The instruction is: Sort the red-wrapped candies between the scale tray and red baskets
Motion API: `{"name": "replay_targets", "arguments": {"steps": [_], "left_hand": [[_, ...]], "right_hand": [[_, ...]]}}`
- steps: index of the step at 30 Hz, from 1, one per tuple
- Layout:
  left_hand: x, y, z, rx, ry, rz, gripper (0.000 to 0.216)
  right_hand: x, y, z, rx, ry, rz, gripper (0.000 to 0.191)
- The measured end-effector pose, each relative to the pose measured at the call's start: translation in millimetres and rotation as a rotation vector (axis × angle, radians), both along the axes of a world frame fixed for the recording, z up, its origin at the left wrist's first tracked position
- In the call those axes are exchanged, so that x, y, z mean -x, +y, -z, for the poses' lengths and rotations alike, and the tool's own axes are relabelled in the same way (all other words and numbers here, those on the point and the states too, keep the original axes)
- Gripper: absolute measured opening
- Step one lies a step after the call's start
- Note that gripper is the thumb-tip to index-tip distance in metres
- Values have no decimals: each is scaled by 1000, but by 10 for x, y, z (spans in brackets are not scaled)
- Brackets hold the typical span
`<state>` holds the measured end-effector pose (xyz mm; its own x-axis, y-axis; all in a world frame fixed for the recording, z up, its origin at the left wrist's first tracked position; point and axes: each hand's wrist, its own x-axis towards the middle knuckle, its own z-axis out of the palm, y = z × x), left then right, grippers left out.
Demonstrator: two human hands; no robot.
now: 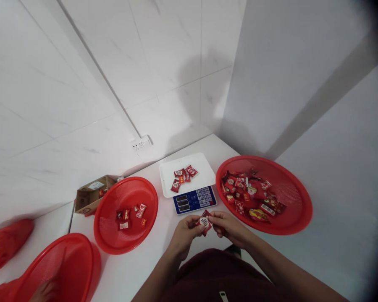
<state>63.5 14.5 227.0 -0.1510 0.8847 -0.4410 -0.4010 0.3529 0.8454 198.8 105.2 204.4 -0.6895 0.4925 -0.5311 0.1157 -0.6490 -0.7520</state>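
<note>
Just in front of my body, a small red wrapped candy (205, 222) with white print is pinched between my two hands. My left hand (183, 235) grips its left side with thumb and fingers. On its right side the fingertips of my right hand (229, 226) close on the wrapper; a bit of red also shows under those fingers, too covered to make out. Beyond the hands stands a digital scale (195, 200) with a blue keypad. Several red candies (183, 178) lie on its white tray (168, 170). To the right, a red basket (291, 180) holds many mixed wrapped candies (247, 195).
Left of the scale sits a second red basket (105, 235) with several candies inside. Another person's hand (47, 289) reaches into a third red basket (90, 262) at lower left. A cardboard box (87, 200) and a wall socket (141, 144) are along the back wall.
</note>
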Motion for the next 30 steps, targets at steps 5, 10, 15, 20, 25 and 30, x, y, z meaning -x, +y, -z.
{"name": "replay_targets", "arguments": {"steps": [5, 10, 15, 20, 25, 30], "left_hand": [[57, -20, 15, 61, -34, -66, 34], [118, -2, 27, 106, -15, -126, 30], [141, 27, 37, 89, -24, -125, 32], [153, 40, 71, 49, 19, -119, 29], [170, 55, 76, 29, 64, -116, 27], [178, 57, 75, 102, -35, -136, 32]], "right_hand": [[68, -15, -22, 14, 0, 43, 35], [83, -4, -68, -20, -18, 48, 35], [83, 2, -93, -13, -48, 54, 36], [74, 9, -96, -43, -61, 34, 37], [76, 17, -108, -79, -56, 16, 36], [114, 31, -112, -33, -71, 41, 33]]}}
